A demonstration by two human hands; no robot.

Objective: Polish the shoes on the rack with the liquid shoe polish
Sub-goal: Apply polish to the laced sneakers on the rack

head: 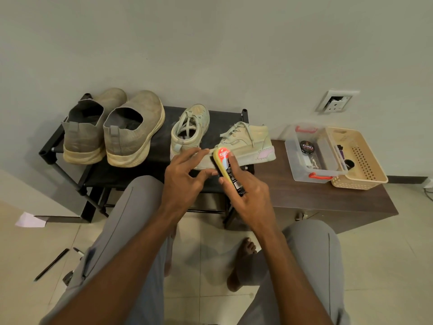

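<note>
Right hand grip holds 1 polish bottle | left hand grip wide | 4 shoes, rack

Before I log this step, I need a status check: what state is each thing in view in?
Liquid shoe polish bottle: held in right hand, cap end toward the shoes.
Left hand: open, fingers spread, holding nothing.
Grey slip-on pair: upright on the rack, heels toward the camera.
Laced sneaker: upright.
High-top sneaker: turned sideways.
Clear plastic box: lid off, polish tin inside.
Beige basket: open-topped.
</note>
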